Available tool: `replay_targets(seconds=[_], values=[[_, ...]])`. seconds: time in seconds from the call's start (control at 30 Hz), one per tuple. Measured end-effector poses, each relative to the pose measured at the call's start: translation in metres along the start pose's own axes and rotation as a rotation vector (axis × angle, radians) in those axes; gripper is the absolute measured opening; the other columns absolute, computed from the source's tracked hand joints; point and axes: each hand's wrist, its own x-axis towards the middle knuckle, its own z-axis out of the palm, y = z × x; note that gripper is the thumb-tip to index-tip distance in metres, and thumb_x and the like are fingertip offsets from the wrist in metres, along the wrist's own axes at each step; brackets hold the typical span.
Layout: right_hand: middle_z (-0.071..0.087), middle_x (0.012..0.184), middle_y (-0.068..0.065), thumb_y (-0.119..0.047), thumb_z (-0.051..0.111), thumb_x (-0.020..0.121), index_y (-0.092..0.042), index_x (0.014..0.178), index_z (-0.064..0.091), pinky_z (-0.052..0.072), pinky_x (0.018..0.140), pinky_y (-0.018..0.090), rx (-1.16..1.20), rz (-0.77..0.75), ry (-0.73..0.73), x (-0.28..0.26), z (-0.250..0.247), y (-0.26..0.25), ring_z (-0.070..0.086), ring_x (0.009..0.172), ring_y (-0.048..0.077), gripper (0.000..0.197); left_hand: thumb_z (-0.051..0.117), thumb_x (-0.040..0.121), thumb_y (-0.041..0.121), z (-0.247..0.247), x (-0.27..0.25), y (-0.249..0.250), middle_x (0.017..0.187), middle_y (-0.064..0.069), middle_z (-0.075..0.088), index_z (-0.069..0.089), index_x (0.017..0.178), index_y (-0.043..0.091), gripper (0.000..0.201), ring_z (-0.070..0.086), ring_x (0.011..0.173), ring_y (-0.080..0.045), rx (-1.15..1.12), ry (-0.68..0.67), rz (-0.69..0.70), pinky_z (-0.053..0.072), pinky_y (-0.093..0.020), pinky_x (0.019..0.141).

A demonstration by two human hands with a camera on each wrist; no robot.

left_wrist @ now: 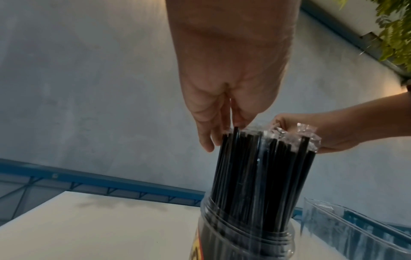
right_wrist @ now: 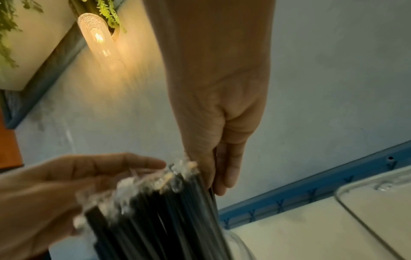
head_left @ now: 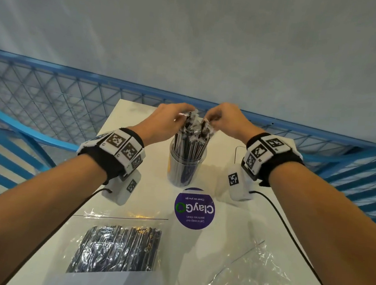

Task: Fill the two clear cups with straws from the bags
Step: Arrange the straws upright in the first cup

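Low in the left of the head view a bag of straws point(head_left: 115, 250) lies flat on the desk point(head_left: 217, 250), still full. Above it the left hand point(head_left: 163, 121) reaches to the clear cup point(head_left: 185, 165) at mid-frame, its fingers point(left_wrist: 205, 139) fairly straight against the left side of the wrapped straw tops; I cannot tell whether they pinch any. The black straws point(head_left: 190, 140) stand nearly upright in the cup, long axis vertical, fanning slightly, so they lie directly below both sets of fingertips. To the right, the right hand point(head_left: 225, 120) has its fingers point(right_wrist: 229, 168) curled about the outer straws on that side. Both hands are equally near. At lower right lies an emptied bag point(head_left: 260, 284). A second clear container shows only as an edge at the right of the left wrist view.
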Motion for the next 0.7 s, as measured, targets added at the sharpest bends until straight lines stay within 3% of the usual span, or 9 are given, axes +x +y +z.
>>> replay_targets(seconds=[0.07, 0.2, 0.27, 0.37, 0.47, 0.57, 0.63, 0.7], values=[[0.07, 0.078, 0.013, 0.007, 0.064, 0.081, -0.001, 0.092, 0.072, 0.048, 0.057, 0.008, 0.073, -0.009, 0.044, 0.004, -0.008, -0.003, 0.062, 0.07, 0.016, 0.016, 0.041, 0.098, 0.008, 0.002, 0.0, 0.0, 0.128, -0.004, 0.061, 0.054, 0.131, 0.015, 0.036, 0.059, 0.113, -0.021, -0.011, 0.008, 0.015, 0.04, -0.021, 0.089], [0.065, 0.066, -0.001, -0.001, 0.072, 0.078, -0.002, 0.09, 0.07, 0.049, 0.061, 0.009, 0.155, -0.096, 0.115, 0.006, -0.034, -0.019, 0.061, 0.056, -0.003, 0.012, 0.045, 0.099, 0.018, -0.006, 0.006, 0.003, 0.125, -0.001, 0.063, 0.057, 0.128, 0.013, 0.031, 0.059, 0.109, -0.012, -0.063, 0.121, 0.024, 0.038, -0.013, 0.084], [0.069, 0.071, 0.002, -0.003, 0.073, 0.077, -0.006, 0.088, 0.071, 0.05, 0.066, 0.01, 0.121, -0.166, 0.121, 0.004, -0.045, -0.032, 0.062, 0.061, -0.002, 0.011, 0.052, 0.097, 0.029, -0.012, 0.01, 0.007, 0.124, 0.002, 0.063, 0.057, 0.127, 0.015, 0.034, 0.058, 0.104, -0.007, -0.111, 0.129, 0.033, 0.038, -0.011, 0.08], [0.073, 0.078, 0.007, -0.005, 0.075, 0.075, -0.009, 0.087, 0.072, 0.054, 0.072, 0.016, 0.11, -0.254, 0.126, 0.0, -0.057, -0.052, 0.066, 0.069, 0.007, 0.013, 0.063, 0.088, 0.041, -0.018, 0.016, 0.016, 0.112, 0.003, 0.065, 0.061, 0.123, 0.017, 0.042, 0.059, 0.096, -0.01, -0.111, 0.089, 0.038, 0.041, -0.019, 0.076], [0.073, 0.08, 0.008, -0.008, 0.076, 0.074, -0.007, 0.089, 0.072, 0.056, 0.075, 0.027, 0.149, -0.298, 0.14, -0.004, -0.06, -0.064, 0.069, 0.073, 0.016, 0.015, 0.068, 0.086, 0.03, -0.016, 0.019, 0.023, 0.082, 0.008, 0.068, 0.071, 0.101, 0.012, 0.024, 0.059, 0.077, 0.002, -0.26, 0.132, 0.014, 0.041, -0.007, 0.068], [0.073, 0.085, 0.007, -0.011, 0.078, 0.075, -0.014, 0.093, 0.07, 0.053, 0.073, 0.016, 0.241, -0.287, 0.153, -0.008, -0.055, -0.061, 0.067, 0.075, 0.008, 0.019, 0.07, 0.085, 0.024, -0.015, 0.017, 0.022, 0.072, 0.013, 0.066, 0.073, 0.093, 0.012, 0.014, 0.056, 0.062, 0.015, -0.382, 0.18, -0.011, 0.045, -0.004, 0.066], [0.072, 0.088, 0.007, -0.013, 0.076, 0.078, -0.014, 0.099, 0.069, 0.053, 0.074, 0.017, 0.222, -0.237, 0.167, -0.011, -0.049, -0.055, 0.066, 0.076, 0.01, 0.022, 0.074, 0.081, 0.021, -0.014, 0.014, 0.017, 0.077, 0.006, 0.07, 0.072, 0.096, 0.012, 0.018, 0.061, 0.065, 0.012, -0.396, 0.173, -0.019, 0.049, -0.008, 0.067], [0.069, 0.094, 0.005, -0.016, 0.073, 0.082, -0.016, 0.108, 0.067, 0.055, 0.081, 0.026, 0.164, -0.151, 0.191, -0.016, -0.04, -0.047, 0.065, 0.079, 0.012, 0.027, 0.076, 0.079, 0.023, -0.011, 0.011, 0.008, 0.084, -0.001, 0.073, 0.067, 0.107, 0.017, 0.031, 0.068, 0.077, -0.002, -0.323, 0.154, -0.051, 0.052, -0.016, 0.074]])
